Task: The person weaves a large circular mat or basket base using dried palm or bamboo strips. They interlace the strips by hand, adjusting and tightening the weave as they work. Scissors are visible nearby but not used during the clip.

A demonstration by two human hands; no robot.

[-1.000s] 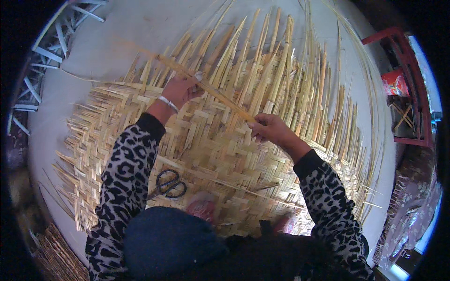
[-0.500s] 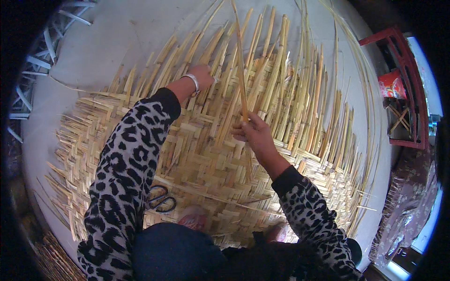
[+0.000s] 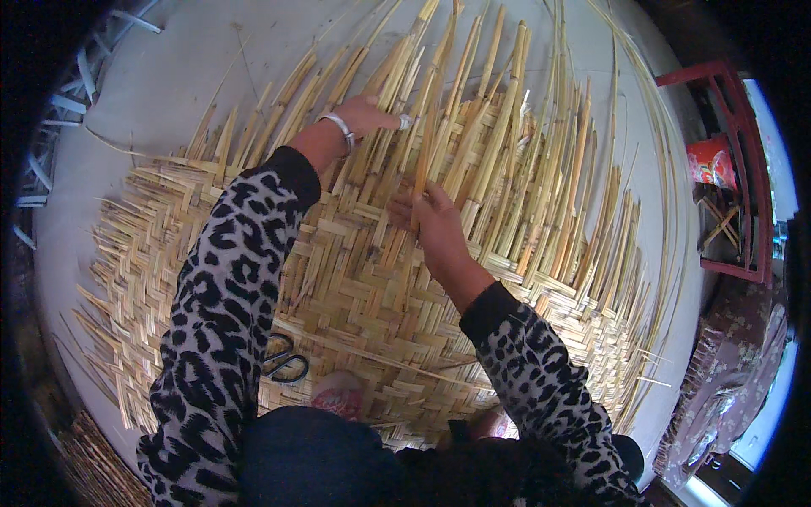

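A large woven reed mat (image 3: pixel 363 279) lies under both arms, its unwoven strips fanning out along the far edge. My left hand (image 3: pixel 359 118), with a white bracelet at the wrist and a white wrap on the thumb, is closed around several upright reed strips (image 3: pixel 405 63) at the far left of centre. Their lower ends run into the weave. Closer to me and to the right, my right hand (image 3: pixel 438 226) pinches a long reed strip (image 3: pixel 429 135) that slants up over the others. Some fingertips of both hands are hidden behind strips.
Black-handled scissors (image 3: pixel 285 365) rest on the mat by my left forearm. My pink shoe (image 3: pixel 340 397) stands on the weave. Long loose strips (image 3: pixel 663 144) curve along the right. A dark red wooden frame (image 3: pixel 756 194) stands at the right, white metal racks (image 3: pixel 63 106) at the left.
My right hand has moved left and slightly away from me with its strip, which now stands closer to my left hand. My left hand has shifted slightly, its thumb now stretched across the strips.
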